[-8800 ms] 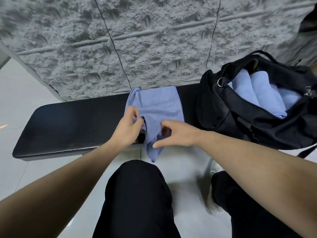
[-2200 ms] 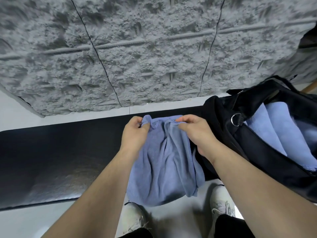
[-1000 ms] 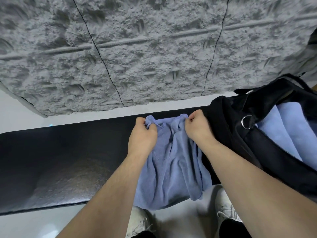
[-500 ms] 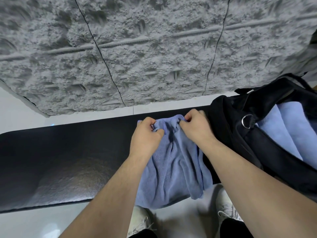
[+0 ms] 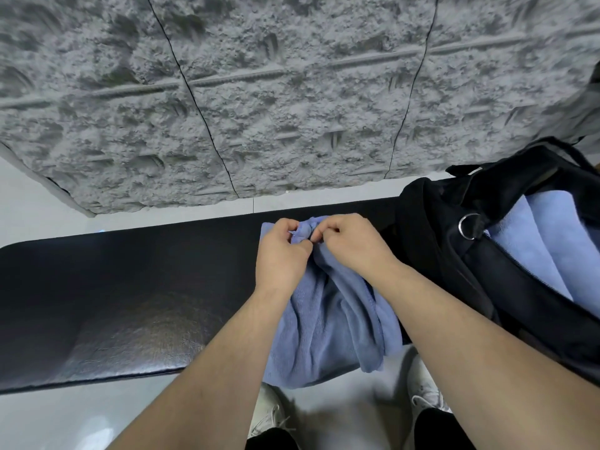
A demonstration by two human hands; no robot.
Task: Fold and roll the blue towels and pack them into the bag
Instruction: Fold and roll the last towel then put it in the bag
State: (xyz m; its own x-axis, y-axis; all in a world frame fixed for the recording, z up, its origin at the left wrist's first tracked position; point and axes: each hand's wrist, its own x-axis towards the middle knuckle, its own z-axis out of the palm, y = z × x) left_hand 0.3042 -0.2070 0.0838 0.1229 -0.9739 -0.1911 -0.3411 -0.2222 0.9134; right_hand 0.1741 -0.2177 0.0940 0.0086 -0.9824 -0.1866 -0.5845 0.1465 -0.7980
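Here, blue towel (image 5: 328, 323) draped across black bench (image 5: 107, 287), near end hanging over the front edge; far edge bunched, pinched by left hand (image 5: 281, 254) and right hand (image 5: 352, 245) side by side. Just right, black bag (image 5: 431, 241) open, holding rolled towels (image 5: 532, 251).

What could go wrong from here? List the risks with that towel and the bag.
1. The blue towel is bunched, its lower end hanging off the bench; it may roll unevenly or slide off.
2. Both the left hand and right hand pinch one edge, so folds may slip.
3. The bag looks quite full.
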